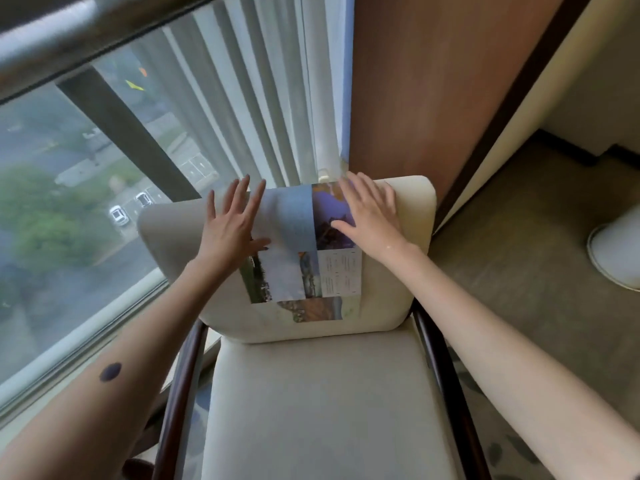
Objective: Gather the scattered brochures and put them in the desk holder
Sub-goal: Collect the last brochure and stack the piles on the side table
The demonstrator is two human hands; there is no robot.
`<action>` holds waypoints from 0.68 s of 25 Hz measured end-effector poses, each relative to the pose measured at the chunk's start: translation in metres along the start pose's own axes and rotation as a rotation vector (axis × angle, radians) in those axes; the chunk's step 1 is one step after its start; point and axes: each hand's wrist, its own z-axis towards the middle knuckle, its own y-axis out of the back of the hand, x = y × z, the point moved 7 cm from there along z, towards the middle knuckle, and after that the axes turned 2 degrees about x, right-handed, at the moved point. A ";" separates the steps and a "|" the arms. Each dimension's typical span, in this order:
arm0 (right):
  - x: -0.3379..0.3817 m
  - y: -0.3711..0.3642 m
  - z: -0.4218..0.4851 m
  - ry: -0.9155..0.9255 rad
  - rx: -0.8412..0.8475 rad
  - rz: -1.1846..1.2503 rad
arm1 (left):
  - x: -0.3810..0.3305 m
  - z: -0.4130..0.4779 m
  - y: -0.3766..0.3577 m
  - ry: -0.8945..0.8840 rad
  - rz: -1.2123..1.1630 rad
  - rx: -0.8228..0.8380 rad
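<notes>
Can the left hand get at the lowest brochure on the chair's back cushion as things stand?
Probably yes. The left hand lies open and flat on the upper brochures, holding nothing. The lowest brochure sits just below on the same back cushion, uncovered, with nothing between it and the hand.

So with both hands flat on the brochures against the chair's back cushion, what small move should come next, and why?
Probably slide the left hand and right hand toward each other to square the brochures into one stack. The sheets overlap loosely on the back cushion, both hands lie open with fingers spread, and nothing is gripped yet. No desk holder is in view.
</notes>
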 end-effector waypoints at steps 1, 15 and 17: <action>-0.001 -0.002 0.003 0.005 -0.001 0.008 | 0.000 0.009 -0.003 -0.017 0.008 0.041; 0.070 0.059 -0.024 0.103 -0.221 0.293 | 0.028 -0.058 0.076 0.007 0.021 -0.338; 0.101 0.071 -0.033 0.163 -0.223 0.288 | 0.044 -0.089 0.094 0.032 0.017 -0.375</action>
